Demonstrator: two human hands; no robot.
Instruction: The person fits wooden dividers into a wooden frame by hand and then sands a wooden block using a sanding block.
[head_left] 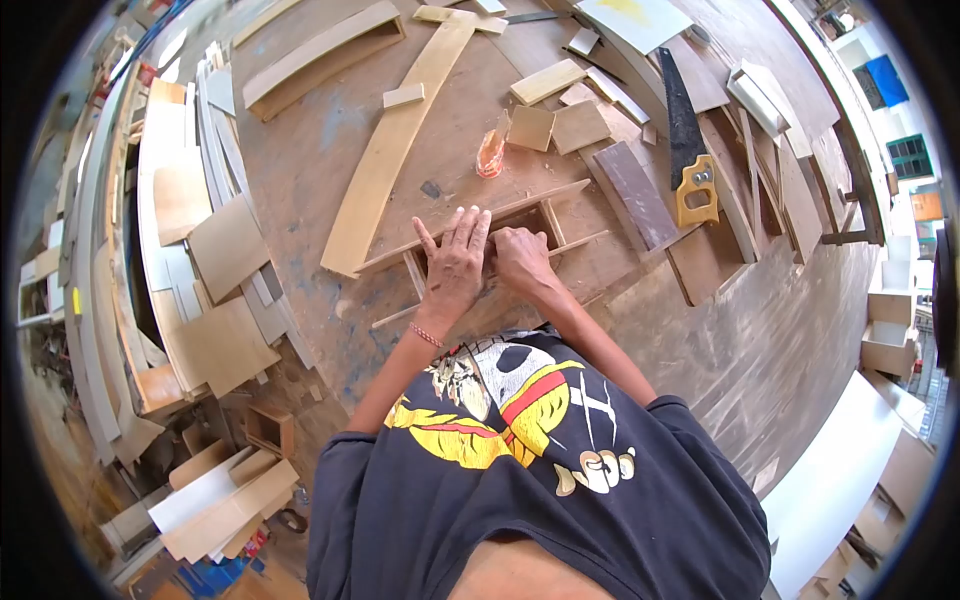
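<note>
A narrow wooden frame (566, 193) made of long strips and short crosspieces lies on the brown worktable. My left hand (456, 264) rests over the middle of it, fingers stretched out and a red beaded bracelet at the wrist. Beside it, my right hand (522, 260) is closed at the frame's inner edge, knuckles bent. Whatever its fingers pinch is hidden. Just beyond the hands stands a small orange-and-white container (490, 158).
A handsaw (684, 120) with a yellow handle lies at the right among wood offcuts. One long pale board (400, 150) with a small block (403, 96) on it stretches beyond my left hand. Stacked panels (235, 250) fill the left side, and a white sheet (830, 490) leans lower right.
</note>
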